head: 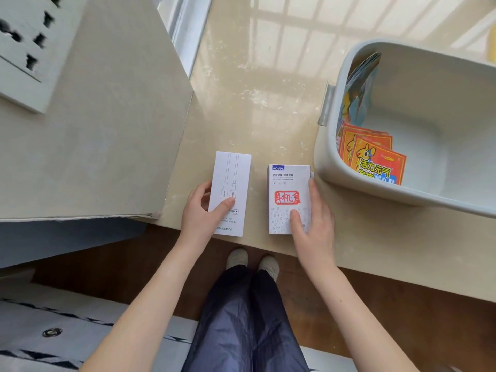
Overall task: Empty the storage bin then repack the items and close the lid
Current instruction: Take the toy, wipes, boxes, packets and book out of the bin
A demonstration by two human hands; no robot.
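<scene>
White card is under both grips. The left hand (200,213) pinches the white cable box (230,189), with the thumb across its top face and the fingers curled round its left edge. The right hand (314,226) clasps the printed box (288,200), with the thumb on the top face and the fingers along the right side. The boxes lie side by side but apart on the stone ledge (255,103). Whether they rest fully flat cannot be told.

Judged step: unloading, with two boxes being set down. The storage bin (328,162) stands just right of the right hand. In it lie orange packets (375,159), and beyond them blue packets (359,84) lean on its left wall.

Procedure:
- Seat each box flat before letting go.
- The cable box appears to overhang the ledge's near edge. Slide both boxes forward, away from the wrists, so neither can tip off.
- Keep the gap between them for a later regrip.

Clearance:
- Left of the left hand, a grey slab (107,116) closes that side, its corner just beside the knuckles.
- Ahead of both hands, the ledge runs on toward the window. Stage further items there.
- On the right, lift the wrist over the bin rim when reaching in.
- A perforated panel (24,49) lies far left. Whether it is the lid cannot be told.
</scene>
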